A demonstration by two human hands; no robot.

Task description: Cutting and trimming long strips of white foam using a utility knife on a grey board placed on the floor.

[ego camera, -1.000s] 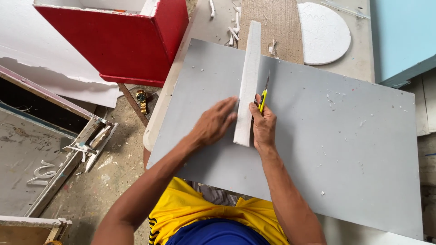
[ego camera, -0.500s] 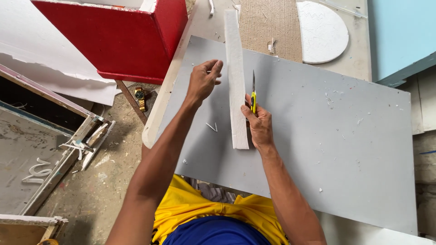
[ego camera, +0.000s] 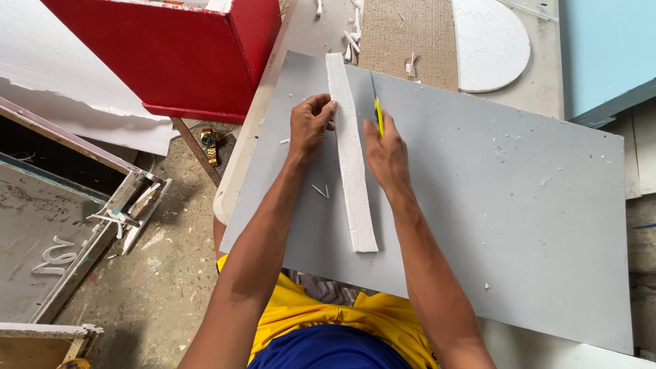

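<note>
My left hand [ego camera: 309, 126] pinches the edge of a light, crumbly-looking white foam strip [ego camera: 352, 157] lying on the grey board [ego camera: 519, 205], while my right hand [ego camera: 386, 154] grips a yellow knife [ego camera: 377, 113] alongside.

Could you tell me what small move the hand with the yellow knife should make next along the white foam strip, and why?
Probably draw the yellow knife toward the body along the white foam strip. The right hand holds its blade near the strip's far end, the left hand pinches the opposite edge, and most of the length lies nearer on the grey board.
</note>
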